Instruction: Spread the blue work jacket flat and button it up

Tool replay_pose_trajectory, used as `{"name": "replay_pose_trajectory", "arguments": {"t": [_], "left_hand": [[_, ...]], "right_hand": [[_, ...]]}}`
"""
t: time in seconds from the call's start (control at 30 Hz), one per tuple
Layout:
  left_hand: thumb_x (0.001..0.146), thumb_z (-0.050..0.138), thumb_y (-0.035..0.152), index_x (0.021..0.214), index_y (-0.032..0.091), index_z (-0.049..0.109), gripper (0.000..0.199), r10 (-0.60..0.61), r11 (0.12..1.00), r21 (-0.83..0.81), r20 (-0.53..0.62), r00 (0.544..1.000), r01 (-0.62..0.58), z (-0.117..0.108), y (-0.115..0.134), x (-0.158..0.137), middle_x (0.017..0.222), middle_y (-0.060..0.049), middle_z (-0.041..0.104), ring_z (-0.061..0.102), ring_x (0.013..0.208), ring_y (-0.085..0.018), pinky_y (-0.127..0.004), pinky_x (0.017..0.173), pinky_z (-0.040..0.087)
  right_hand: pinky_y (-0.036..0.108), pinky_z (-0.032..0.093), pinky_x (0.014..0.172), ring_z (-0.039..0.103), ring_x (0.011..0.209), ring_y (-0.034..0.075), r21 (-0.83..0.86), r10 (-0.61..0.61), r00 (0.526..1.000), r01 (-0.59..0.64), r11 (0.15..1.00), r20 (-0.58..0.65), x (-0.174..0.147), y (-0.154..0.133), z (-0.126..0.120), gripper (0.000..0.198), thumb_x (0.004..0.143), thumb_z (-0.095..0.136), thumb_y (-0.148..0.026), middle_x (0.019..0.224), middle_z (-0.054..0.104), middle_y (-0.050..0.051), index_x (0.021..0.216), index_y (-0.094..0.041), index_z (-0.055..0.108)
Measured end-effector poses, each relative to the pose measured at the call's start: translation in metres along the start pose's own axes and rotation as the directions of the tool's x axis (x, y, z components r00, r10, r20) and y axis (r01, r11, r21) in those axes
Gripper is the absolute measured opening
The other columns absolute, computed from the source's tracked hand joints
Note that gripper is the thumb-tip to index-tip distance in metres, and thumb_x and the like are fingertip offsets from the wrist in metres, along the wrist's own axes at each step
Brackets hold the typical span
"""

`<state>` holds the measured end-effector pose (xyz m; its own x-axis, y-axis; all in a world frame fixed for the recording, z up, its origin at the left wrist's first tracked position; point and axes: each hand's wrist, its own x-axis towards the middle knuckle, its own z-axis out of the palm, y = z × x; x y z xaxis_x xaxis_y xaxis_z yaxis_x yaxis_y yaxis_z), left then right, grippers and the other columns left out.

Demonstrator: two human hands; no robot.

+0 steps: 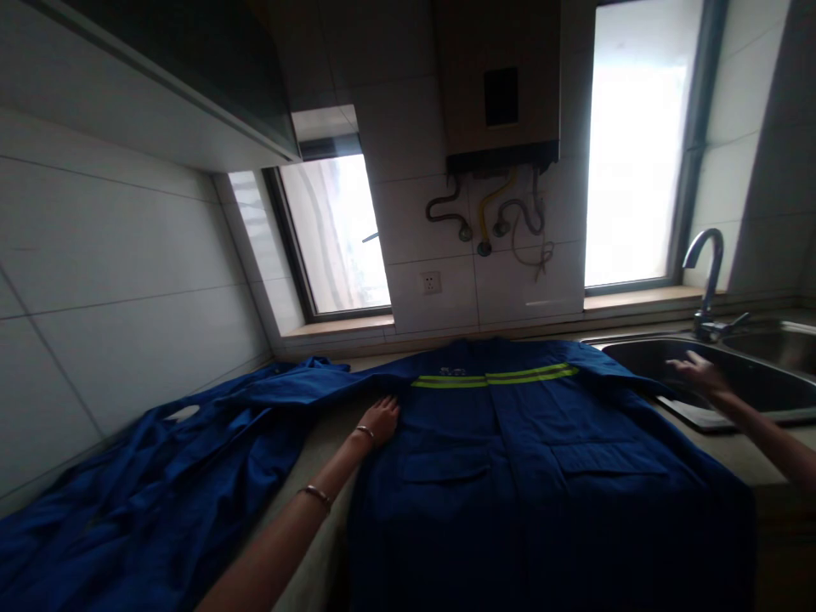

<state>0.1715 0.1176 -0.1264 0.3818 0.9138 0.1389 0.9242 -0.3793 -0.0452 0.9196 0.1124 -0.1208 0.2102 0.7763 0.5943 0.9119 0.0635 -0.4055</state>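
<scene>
A blue work jacket with yellow-green reflective stripes across the chest lies front up over the counter, its lower part hanging toward me. My left hand rests on its left side, just under the sleeve, with the fingers stretched out flat. Bracelets circle that wrist and forearm. Above the front of the sink, my right hand is held apart from the cloth with its fingers spread and nothing in them. The jacket's right sleeve reaches to the sink's edge.
More blue clothing lies crumpled at the left by the tiled wall. A sink with a curved faucet is at the right. A water heater with pipes hangs between two windows, and a cabinet juts out at upper left.
</scene>
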Motion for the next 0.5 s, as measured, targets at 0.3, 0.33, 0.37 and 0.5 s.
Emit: {"name": "replay_pose_trajectory", "arguments": {"t": [0.3,0.33,0.37,0.5], "left_hand": [[0.090,0.022,0.052,0.141,0.026,0.027,0.057,-0.023,0.981,-0.188,0.115,0.993,0.045,0.009,0.066,-0.005,0.148,-0.008,0.019,0.011,0.136,-0.032,-0.056,0.105,0.015],[0.089,0.022,0.055,0.142,0.028,0.024,0.059,-0.015,0.981,-0.188,0.138,0.990,0.042,0.010,0.066,-0.010,0.149,-0.007,0.015,0.009,0.136,-0.033,-0.057,0.105,0.014],[0.089,0.021,0.057,0.143,0.028,0.022,0.061,-0.002,0.981,-0.189,0.151,0.989,0.031,0.010,0.065,-0.016,0.150,-0.007,0.013,0.007,0.136,-0.034,-0.058,0.105,0.013],[0.088,0.017,0.060,0.144,0.028,0.018,0.065,0.037,0.980,-0.201,0.172,0.984,-0.002,0.002,0.061,-0.038,0.150,-0.007,0.008,0.003,0.136,-0.034,-0.057,0.105,0.010]], "right_hand": [[0.045,0.021,0.108,0.023,0.133,0.028,0.073,-0.355,0.790,0.370,0.926,0.500,-0.054,-0.228,0.103,0.067,0.084,0.039,-0.049,0.145,0.026,0.015,0.137,-0.010,0.035],[0.048,0.019,0.108,0.021,0.134,0.028,0.084,-0.370,0.759,0.388,0.918,0.536,-0.064,-0.246,0.107,0.067,0.085,0.036,-0.052,0.146,0.024,0.014,0.138,-0.012,0.034],[0.049,0.017,0.108,0.019,0.135,0.028,0.098,-0.386,0.733,0.404,0.910,0.561,-0.072,-0.260,0.109,0.068,0.085,0.035,-0.055,0.147,0.023,0.013,0.139,-0.014,0.033],[0.047,0.013,0.109,0.020,0.135,0.027,0.149,-0.416,0.674,0.418,0.896,0.611,-0.083,-0.285,0.113,0.066,0.087,0.030,-0.056,0.147,0.022,0.012,0.139,-0.015,0.034]]}}
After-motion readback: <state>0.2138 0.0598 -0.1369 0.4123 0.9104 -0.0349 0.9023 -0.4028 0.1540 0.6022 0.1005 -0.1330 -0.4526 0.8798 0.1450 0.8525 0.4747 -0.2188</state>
